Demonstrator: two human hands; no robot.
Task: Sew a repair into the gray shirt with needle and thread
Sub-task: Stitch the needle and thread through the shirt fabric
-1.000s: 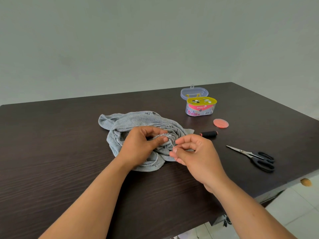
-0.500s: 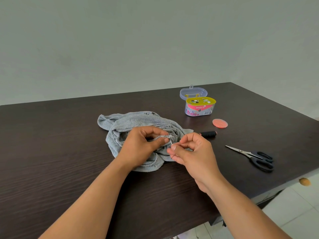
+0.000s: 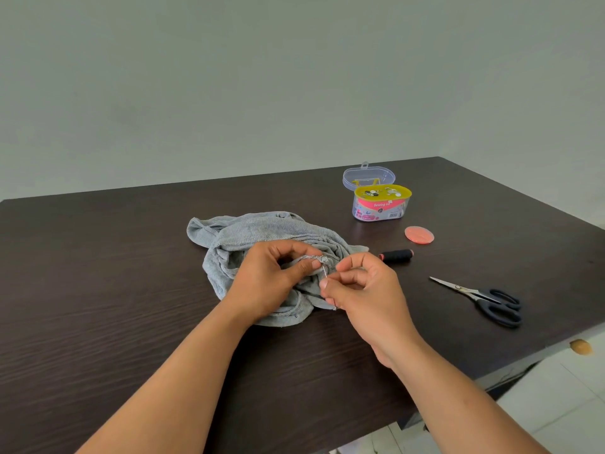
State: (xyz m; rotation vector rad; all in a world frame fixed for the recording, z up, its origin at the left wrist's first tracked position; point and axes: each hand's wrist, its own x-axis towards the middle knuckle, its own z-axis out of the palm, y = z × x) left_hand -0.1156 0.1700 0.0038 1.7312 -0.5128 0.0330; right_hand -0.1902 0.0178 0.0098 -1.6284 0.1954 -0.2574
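The gray shirt [image 3: 248,234] lies crumpled on the dark wooden table [image 3: 98,290]. My left hand [image 3: 268,276] pinches a folded edge of the shirt between thumb and fingers. My right hand [image 3: 360,290] sits just to its right, thumb and fingertips pinching a thin silver needle [image 3: 325,271] that stands up into the held fold. The thread on the needle is too fine to make out. A black thread spool [image 3: 396,256] lies on the table just behind my right hand.
Black-handled scissors [image 3: 484,299] lie to the right, blades pointing left. An open sewing kit box [image 3: 379,201] with a yellow tray and clear lid stands at the back right. A small orange disc [image 3: 419,234] lies in front of it. The table's right edge runs close by.
My right hand has shifted slightly left, toward the fold, with the needle. My left hand keeps its pinch on the shirt.
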